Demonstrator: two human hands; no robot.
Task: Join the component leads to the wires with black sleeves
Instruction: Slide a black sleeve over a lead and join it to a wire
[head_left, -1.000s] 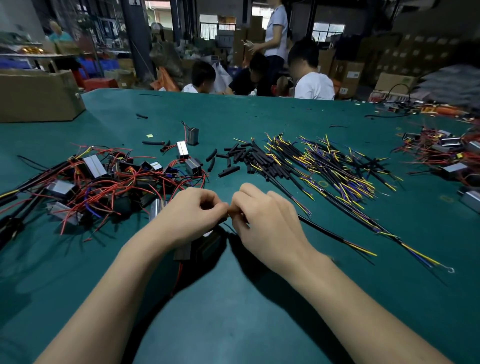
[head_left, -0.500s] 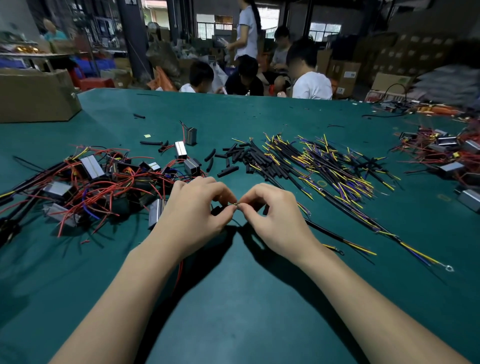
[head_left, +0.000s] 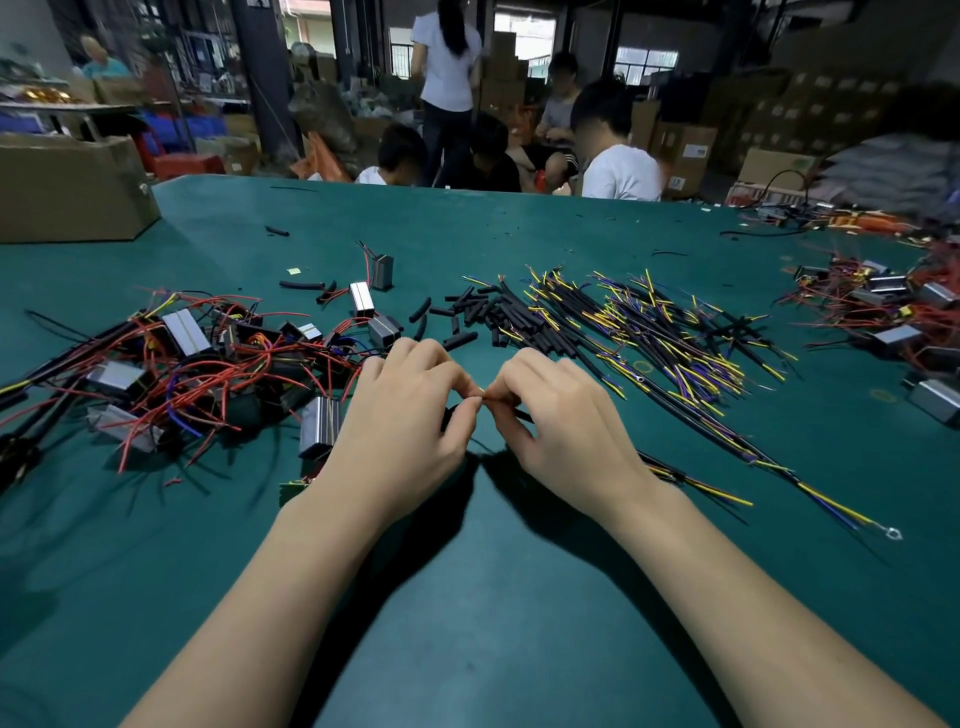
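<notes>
My left hand (head_left: 400, 415) and my right hand (head_left: 561, 415) meet fingertip to fingertip above the green table (head_left: 467, 623). Between them they pinch thin bare wire ends. My left hand pinches a component lead; the component itself is mostly hidden under the palm. My right hand pinches the end of a black-sleeved wire (head_left: 675, 475) that trails to the right with yellow ends. A pile of boxy components with red leads (head_left: 182, 364) lies to the left. Loose black sleeves (head_left: 467, 317) and black-sleeved yellow and blue wires (head_left: 649, 332) lie behind the hands.
A cardboard box (head_left: 67, 192) stands at the back left. A second heap of components with red wires (head_left: 893, 312) lies at the right edge. A long wire with a ring terminal (head_left: 891, 532) runs to the right. Several people sit and stand beyond the table's far edge.
Both hands have lifted slightly and drawn apart, so their fingertips now meet at the wire ends. The person standing in the background has walked to the left.
</notes>
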